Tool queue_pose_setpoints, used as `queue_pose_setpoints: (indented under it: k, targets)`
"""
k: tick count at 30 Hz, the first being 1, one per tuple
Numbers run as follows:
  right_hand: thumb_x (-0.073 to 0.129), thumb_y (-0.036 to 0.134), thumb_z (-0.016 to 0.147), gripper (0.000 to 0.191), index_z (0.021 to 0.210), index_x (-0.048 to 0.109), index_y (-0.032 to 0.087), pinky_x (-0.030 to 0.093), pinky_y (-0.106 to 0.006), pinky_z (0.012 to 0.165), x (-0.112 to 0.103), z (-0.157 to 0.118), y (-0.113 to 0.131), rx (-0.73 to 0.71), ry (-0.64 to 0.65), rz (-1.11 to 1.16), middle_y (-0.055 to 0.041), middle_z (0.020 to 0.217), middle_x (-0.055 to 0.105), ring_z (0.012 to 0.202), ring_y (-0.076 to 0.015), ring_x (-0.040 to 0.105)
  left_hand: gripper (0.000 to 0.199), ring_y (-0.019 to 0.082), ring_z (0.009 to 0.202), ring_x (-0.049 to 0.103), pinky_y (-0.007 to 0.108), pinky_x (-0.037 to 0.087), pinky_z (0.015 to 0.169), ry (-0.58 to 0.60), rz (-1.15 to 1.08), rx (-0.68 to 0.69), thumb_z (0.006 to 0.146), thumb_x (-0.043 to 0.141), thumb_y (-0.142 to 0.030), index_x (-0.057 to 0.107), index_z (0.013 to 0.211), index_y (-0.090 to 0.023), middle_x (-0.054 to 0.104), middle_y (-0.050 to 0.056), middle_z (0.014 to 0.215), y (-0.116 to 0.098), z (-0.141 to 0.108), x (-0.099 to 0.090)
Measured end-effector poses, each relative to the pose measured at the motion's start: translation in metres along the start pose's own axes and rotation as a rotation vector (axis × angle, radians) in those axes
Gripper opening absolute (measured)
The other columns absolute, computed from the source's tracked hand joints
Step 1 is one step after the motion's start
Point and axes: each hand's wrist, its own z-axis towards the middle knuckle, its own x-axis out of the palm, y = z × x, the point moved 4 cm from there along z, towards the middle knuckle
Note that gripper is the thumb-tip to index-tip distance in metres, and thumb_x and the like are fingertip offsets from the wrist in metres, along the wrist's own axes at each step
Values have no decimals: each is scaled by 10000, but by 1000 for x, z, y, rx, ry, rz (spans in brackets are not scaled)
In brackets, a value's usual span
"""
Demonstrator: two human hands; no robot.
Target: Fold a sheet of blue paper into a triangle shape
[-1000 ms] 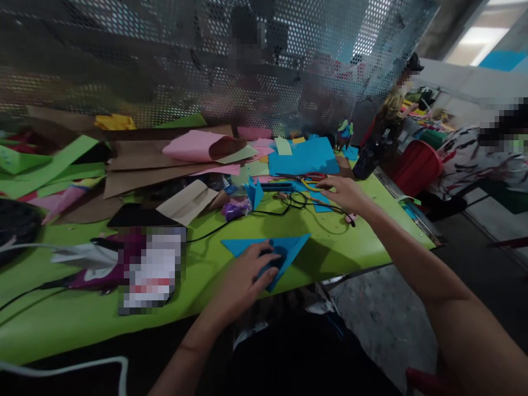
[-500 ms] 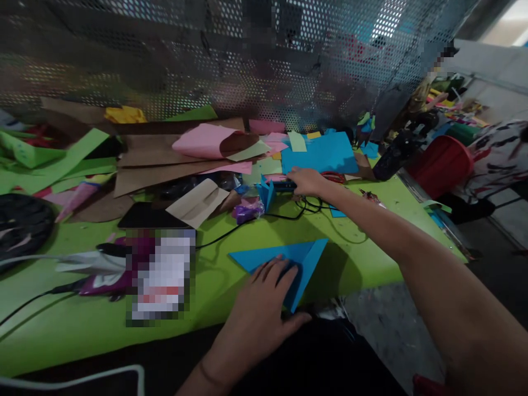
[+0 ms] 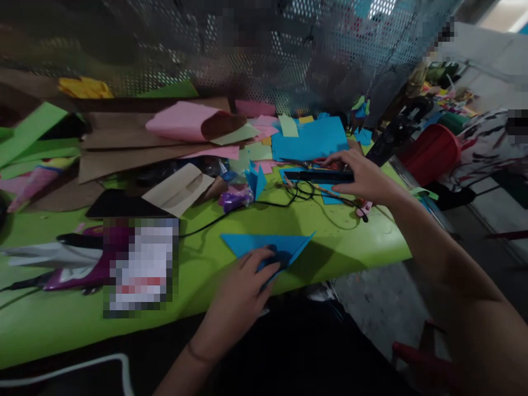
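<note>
Near the table's front edge lies a folded blue paper point(image 3: 247, 242) in a triangular shape. My left hand point(image 3: 239, 286) curls its fingers over it and grips it; the thumb's contact is hidden. Farther right, my right hand point(image 3: 363, 176) reaches across the table with thumb and fingers apart. They lie on either side of the right end of a long black bar-shaped thing point(image 3: 317, 176), whose exact kind I cannot make out. Just beyond are what look like red-handled scissors point(image 3: 299, 163), partly hidden by my fingers. A small folded blue paper point(image 3: 256, 181) stands to the left.
Black cord point(image 3: 303, 190) loops across the green table point(image 3: 198, 258). Pink rolled paper point(image 3: 181, 122), brown sheets point(image 3: 124, 157) and blue paper point(image 3: 315, 140) lie behind. A glue gun-like purple tool point(image 3: 78, 275) and phone point(image 3: 119, 203) are left. A red bucket point(image 3: 433, 154) stands right.
My right hand has moved right along the black bar-shaped thing, which also lies farther right. My left fingers have curled more over the blue paper. The view has shifted slightly.
</note>
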Motion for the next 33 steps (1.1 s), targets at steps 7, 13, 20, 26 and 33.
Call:
queue_pose_setpoints:
  k: [7,13,20,26,33]
  targets:
    - [708,442,895,379,1249,701,307,549,-438,944,17,-89,18,129,222,380,-58,1195,708,1082,-292,678,453,269,1304,611,510,499,1150,120,-142,-72,872,514,-114,732,1226,-294,696,49,1340,10,-15,-13]
    - [590,476,977,441,1362,659,272,609,-355,731,51,-127,16,296,361,602,-69,1161,758,833,-222,743,281,253,1261,655,484,525,1119,43,-247,-174,956,530,-279,760,1116,-279,742,48,1263,13,-17,-15]
    - [628,442,967,379,1326,689,340,607,-346,801,51,-146,24,265,384,501,-26,1211,770,1006,-253,756,295,242,1033,735,415,592,956,-130,-203,-328,983,534,-460,738,993,-248,796,46,1079,18,-9,-12]
    - [770,449,865,466,1320,693,379,599,-346,802,50,-157,22,223,423,468,-9,1242,761,1039,-276,751,281,233,910,716,353,573,824,-202,-52,-395,980,538,-451,704,926,-231,762,44,935,19,1,-11]
    - [733,466,897,474,1357,676,368,569,-377,823,53,-168,29,125,370,363,-64,1130,751,981,-273,720,319,273,1096,690,408,559,958,-195,96,-432,971,574,-323,644,1267,-226,739,84,1184,12,8,-8]
